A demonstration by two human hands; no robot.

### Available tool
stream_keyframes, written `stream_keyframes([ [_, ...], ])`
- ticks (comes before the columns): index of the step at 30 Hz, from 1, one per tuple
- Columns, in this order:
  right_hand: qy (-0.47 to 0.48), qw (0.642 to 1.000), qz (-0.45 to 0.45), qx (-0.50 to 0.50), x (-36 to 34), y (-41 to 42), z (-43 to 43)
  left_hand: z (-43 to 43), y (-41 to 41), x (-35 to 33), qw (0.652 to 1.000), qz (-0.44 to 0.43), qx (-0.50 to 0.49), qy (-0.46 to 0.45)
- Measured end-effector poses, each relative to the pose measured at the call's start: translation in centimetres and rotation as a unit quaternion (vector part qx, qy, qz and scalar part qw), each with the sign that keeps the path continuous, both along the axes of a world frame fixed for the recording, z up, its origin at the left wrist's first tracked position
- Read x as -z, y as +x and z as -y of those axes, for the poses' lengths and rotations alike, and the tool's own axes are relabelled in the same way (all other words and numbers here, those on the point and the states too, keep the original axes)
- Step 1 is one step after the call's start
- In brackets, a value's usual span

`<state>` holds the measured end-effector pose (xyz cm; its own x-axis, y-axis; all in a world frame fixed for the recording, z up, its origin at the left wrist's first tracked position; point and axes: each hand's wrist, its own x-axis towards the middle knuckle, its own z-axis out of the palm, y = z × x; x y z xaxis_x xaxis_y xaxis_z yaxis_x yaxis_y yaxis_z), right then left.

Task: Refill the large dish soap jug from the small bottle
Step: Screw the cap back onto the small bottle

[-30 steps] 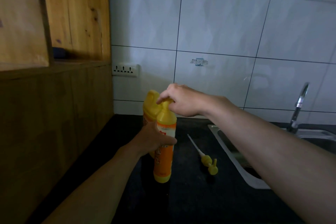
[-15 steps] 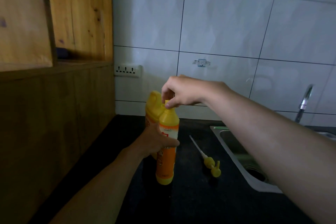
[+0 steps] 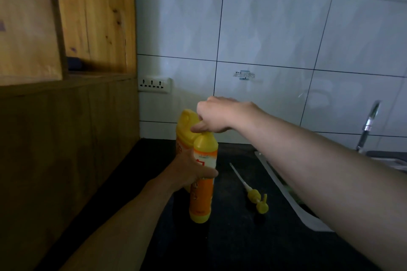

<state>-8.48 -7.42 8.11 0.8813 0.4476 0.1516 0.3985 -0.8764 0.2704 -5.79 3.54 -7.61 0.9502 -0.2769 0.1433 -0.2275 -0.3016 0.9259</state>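
Note:
A small orange bottle (image 3: 202, 196) with a yellow shoulder stands upright on the black counter (image 3: 242, 237). My left hand (image 3: 189, 170) is wrapped around its middle. My right hand (image 3: 217, 116) pinches the bottle's cap at the top, and its fingers hide the cap. Right behind the small bottle stands the large yellow jug (image 3: 187, 126), mostly hidden, with only its handle and shoulder showing. A yellow pump head with a white tube (image 3: 256, 197) lies on the counter to the right of the bottle.
A wooden cabinet (image 3: 66, 116) walls off the left side. A steel sink (image 3: 293, 202) is set into the counter at the right, partly under my right arm, with a tap (image 3: 369, 123) behind it. A wall socket (image 3: 154, 84) sits on the tiled wall.
My right hand stays on the bottle's top and has turned at the wrist, fingers shifting around the cap. The left hand keeps its hold on the bottle. The camera has moved slightly.

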Motion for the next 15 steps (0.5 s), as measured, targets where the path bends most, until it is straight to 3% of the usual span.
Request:
stream_keyframes([
  [7, 0.024, 0.992, -0.119, -0.035, -1.7, 0.2, 0.3, -0.1, 0.4, 0.3, 1.000, 0.008, 0.005, 0.003],
  [15, -0.002, 0.996, -0.071, -0.058, -2.2, -0.4, 0.8, -0.2, 0.8, 0.5, 1.000, 0.004, 0.008, -0.001],
])
